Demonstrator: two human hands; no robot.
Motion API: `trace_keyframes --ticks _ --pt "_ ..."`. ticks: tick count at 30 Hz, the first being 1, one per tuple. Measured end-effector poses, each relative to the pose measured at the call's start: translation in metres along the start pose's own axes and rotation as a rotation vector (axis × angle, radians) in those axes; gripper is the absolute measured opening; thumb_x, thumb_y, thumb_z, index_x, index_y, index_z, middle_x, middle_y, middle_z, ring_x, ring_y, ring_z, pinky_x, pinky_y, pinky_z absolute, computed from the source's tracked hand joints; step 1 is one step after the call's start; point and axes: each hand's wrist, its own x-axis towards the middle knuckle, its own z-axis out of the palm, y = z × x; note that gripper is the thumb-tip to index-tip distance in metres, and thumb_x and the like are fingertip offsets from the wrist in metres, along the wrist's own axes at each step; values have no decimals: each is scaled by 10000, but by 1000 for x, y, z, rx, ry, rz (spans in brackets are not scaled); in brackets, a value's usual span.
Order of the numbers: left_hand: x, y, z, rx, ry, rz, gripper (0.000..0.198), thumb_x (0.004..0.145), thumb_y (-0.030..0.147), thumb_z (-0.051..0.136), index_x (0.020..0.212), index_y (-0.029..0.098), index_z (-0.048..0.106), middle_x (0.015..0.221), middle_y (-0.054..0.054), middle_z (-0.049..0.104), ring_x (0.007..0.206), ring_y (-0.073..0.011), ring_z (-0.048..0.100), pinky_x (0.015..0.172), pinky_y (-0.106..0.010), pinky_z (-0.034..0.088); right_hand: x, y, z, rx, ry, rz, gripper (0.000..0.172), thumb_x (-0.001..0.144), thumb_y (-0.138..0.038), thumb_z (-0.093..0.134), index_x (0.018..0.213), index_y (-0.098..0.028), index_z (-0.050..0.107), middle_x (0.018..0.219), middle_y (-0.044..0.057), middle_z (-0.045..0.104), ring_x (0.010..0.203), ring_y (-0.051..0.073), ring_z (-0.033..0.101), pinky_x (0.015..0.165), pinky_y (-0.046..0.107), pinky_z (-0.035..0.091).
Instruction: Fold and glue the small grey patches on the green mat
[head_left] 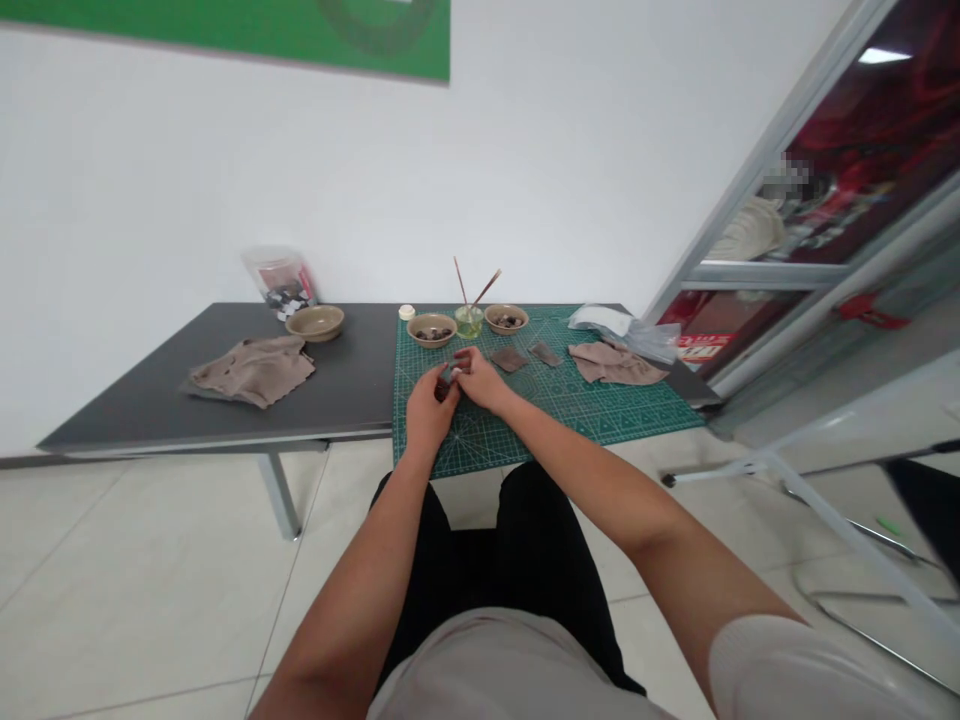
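My left hand [429,408] and my right hand [476,380] meet above a green cutting mat [600,420], with a small dark piece [448,383] pinched between their fingers. The piece is too small to identify, and a pale spot shows on it. Ahead of my right hand lie two flat brown pieces [508,359] [545,353] on the mat. Two small ceramic bowls of dark pieces [432,330] [506,318] stand at the mat's far edge, flanking a glass of green liquid [469,321] with two brushes in it.
The mat lies on a dark grey table [150,420]. A taupe cloth [613,362] and white plastic [622,330] lie to the right; another cloth [253,370], an empty-looking bowl [315,322] and a bag [281,283] lie left. A white wall stands behind; a metal frame stands right.
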Motion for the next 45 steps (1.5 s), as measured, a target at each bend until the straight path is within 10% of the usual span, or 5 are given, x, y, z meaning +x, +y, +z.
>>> trace_keyframes --ticks 9,13,18,22,45 --pt "0 1 -1 66 -221 148 235 833 291 619 1041 223 707 1027 -67 720 955 -237 633 890 -379 486 -37 19 -19 375 9 24 463 677 -325 798 987 -215 472 693 -29 664 634 162 646 673 330 545" --pt "-1 2 -2 -14 -165 54 190 835 315 590 928 203 712 915 -48 728 840 -204 646 829 -343 499 -47 12 -29 202 6 -40 395 735 -393 758 1000 -213 527 800 6 707 674 166 661 705 331 533" --pt "0 -2 0 -74 -86 2 213 782 357 643 901 190 699 916 -45 729 789 -182 654 794 -318 505 -48 20 -78 -351 304 -113 243 857 -336 630 1050 -187 617 1083 96 686 1034 232 621 957 384 447" --pt "0 -3 2 -58 -82 3 224 771 369 652 892 185 693 895 -40 724 765 -169 650 770 -301 503 -38 42 -111 -696 359 30 470 822 -419 664 1211 -160 613 1309 165 571 1232 318 473 1032 438 384" --pt "-5 4 -1 21 -132 30 149 786 313 635 852 186 679 749 -2 655 670 -140 575 674 -263 448 -10 55 -134 -908 250 162 363 901 -336 558 1145 -91 668 1137 224 657 1116 324 552 963 455 403"
